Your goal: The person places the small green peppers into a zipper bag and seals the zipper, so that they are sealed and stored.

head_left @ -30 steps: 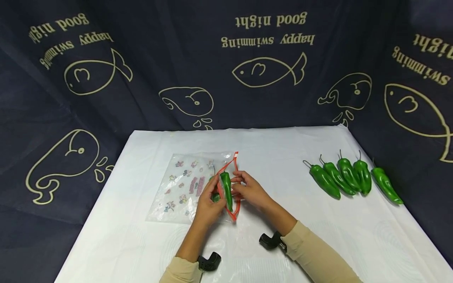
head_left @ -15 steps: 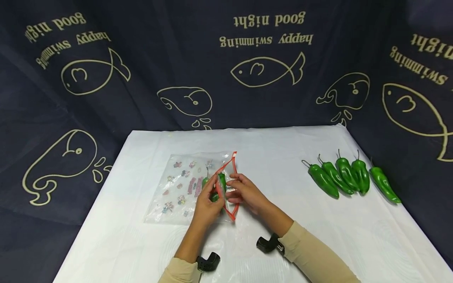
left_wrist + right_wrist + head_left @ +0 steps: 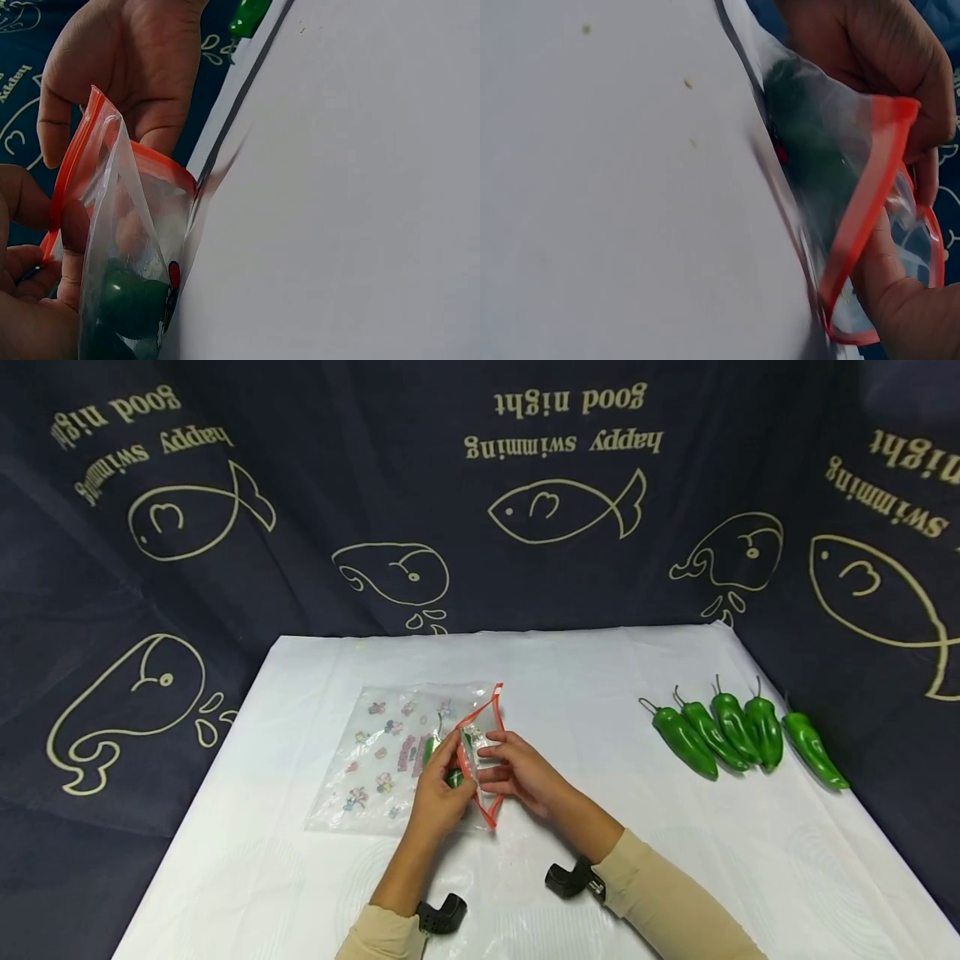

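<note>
A clear zip bag (image 3: 348,785) with cartoon prints and a red zip rim lies flat on the table, its mouth facing right. My left hand (image 3: 441,797) pinches the upper red rim between thumb and fingers and holds the mouth apart, as the left wrist view also shows. Inside the bag are green peppers (image 3: 135,300), partly hidden by the film and my left hand; I cannot tell how many. My right hand (image 3: 528,772) is at the opening, its fingers extended into the mouth with no pepper seen in them. Through the film, the right wrist view shows dark green peppers (image 3: 810,150).
Several loose green peppers (image 3: 684,743) with stems lie in a row at the table's right side, one (image 3: 813,750) near the right edge. The white-covered table (image 3: 585,685) ends at a dark patterned curtain (image 3: 420,502).
A pepper at the bag's mouth has gone deeper into the bag, to the left, out of the right hand. The right fingers are now without it. My left hand keeps its hold on the rim.
</note>
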The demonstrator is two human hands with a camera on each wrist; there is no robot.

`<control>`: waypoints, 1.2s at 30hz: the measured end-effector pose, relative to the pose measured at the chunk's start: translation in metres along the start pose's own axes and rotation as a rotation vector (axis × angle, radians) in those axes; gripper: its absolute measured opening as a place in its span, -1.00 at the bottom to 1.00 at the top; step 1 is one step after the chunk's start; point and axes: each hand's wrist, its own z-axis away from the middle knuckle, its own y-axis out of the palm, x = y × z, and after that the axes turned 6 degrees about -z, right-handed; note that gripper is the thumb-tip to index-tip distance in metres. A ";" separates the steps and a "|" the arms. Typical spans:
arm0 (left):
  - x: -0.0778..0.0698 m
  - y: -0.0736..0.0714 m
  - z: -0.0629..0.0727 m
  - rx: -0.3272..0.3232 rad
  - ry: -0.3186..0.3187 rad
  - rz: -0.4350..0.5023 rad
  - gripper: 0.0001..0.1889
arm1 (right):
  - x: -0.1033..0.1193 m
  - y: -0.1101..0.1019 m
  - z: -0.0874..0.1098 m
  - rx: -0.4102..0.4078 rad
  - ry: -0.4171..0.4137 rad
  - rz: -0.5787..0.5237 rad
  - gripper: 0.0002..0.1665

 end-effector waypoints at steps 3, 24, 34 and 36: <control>0.000 0.000 -0.001 0.010 0.010 0.006 -0.20 | 0.005 -0.007 0.001 -0.015 -0.028 0.049 -0.35; 0.002 0.001 0.000 -0.012 -0.011 0.021 -0.21 | 0.054 -0.101 0.032 -0.110 -0.247 0.477 -0.42; 0.019 0.002 -0.003 -0.014 -0.055 0.135 -0.18 | 0.085 -0.145 0.058 -0.254 -0.289 0.778 -0.43; 0.030 0.004 -0.005 -0.023 -0.066 0.147 -0.17 | 0.089 -0.153 0.065 -0.281 -0.287 0.852 -0.42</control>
